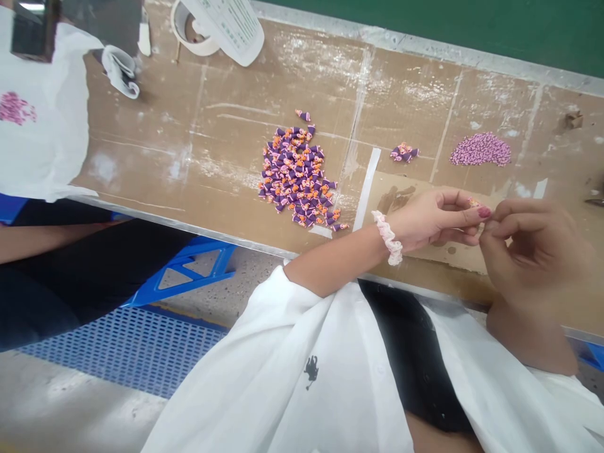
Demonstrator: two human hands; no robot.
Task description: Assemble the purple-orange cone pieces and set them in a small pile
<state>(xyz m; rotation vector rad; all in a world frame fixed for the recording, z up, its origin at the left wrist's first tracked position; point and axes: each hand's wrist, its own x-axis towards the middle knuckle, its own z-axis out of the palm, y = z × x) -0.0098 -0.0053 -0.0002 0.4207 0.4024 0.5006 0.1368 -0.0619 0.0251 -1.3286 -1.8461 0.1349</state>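
My left hand, with a white scrunchie on the wrist, pinches a tiny orange and pink piece between thumb and fingers. My right hand meets it from the right, fingertips pressed against the same piece. Both hands hover over the near edge of the brown cardboard-covered table. A large pile of small purple and orange figures lies to the left of my hands. A smaller cluster of the same figures sits beyond my left hand. A heap of small pink pieces lies further right.
A white tape roll and a white fan-like object stand at the table's far edge. Another person in a white shirt sits at the left, an arm resting low. A blue plastic stool and blue grating lie below the table.
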